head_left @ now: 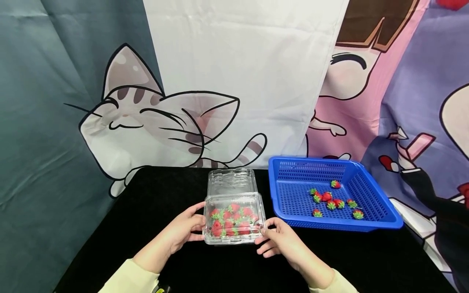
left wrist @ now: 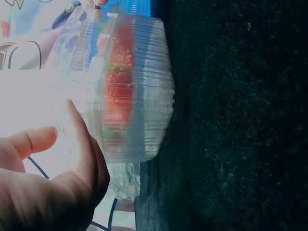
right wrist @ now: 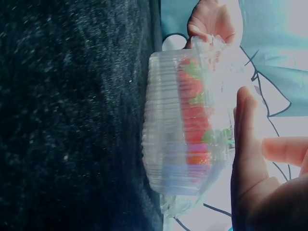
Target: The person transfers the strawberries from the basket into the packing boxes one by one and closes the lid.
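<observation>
A clear plastic clamshell box [head_left: 234, 199] stands on the black cloth between my hands, with several red strawberries [head_left: 231, 224] inside under clear plastic. Behind it extends another clear plastic panel [head_left: 231, 182]. My left hand [head_left: 183, 228] is at the box's left side, its fingertips right at the rim. At the front right corner, the fingertips of my right hand [head_left: 280, 240] overlap the edge. Both wrist views show thumb and fingers spread apart, the fingers fairly straight beside the box's upper rim. Ridged side walls [left wrist: 149, 91] show the strawberries sitting in the upper part.
A blue plastic basket [head_left: 340, 225] stands to the right, with several strawberries [head_left: 327, 197] scattered on its slotted floor. Black cloth [head_left: 146, 203] covers the table. A printed cartoon curtain [head_left: 234, 61] hangs right behind the table's far edge.
</observation>
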Motion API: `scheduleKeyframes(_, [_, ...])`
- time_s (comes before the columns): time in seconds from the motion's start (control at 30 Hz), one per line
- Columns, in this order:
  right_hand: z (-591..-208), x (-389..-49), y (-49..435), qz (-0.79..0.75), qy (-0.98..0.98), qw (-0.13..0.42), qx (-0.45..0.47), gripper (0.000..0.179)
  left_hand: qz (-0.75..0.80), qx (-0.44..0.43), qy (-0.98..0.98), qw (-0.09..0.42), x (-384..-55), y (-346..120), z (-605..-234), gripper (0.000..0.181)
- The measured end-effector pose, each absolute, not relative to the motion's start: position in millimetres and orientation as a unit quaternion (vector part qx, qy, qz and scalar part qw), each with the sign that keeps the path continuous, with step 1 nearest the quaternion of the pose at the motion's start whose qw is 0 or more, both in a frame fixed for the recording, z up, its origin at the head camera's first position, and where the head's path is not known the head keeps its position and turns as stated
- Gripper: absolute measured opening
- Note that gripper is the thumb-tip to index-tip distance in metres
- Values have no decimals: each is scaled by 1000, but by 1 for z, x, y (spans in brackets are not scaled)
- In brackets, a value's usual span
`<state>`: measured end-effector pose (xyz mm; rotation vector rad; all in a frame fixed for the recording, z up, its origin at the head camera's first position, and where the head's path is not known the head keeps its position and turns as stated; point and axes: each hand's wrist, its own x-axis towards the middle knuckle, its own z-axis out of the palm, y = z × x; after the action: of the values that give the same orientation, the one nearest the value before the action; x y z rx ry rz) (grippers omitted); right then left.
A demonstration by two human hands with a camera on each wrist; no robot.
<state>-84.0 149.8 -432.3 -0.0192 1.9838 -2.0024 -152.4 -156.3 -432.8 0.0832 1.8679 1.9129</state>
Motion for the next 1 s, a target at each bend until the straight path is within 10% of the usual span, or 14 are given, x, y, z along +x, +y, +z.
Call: scheduleKeyframes(1.0, [-402, -80, 139, -736, 651, 184, -33, 24, 742, 42, 641, 191, -134, -165, -400, 72])
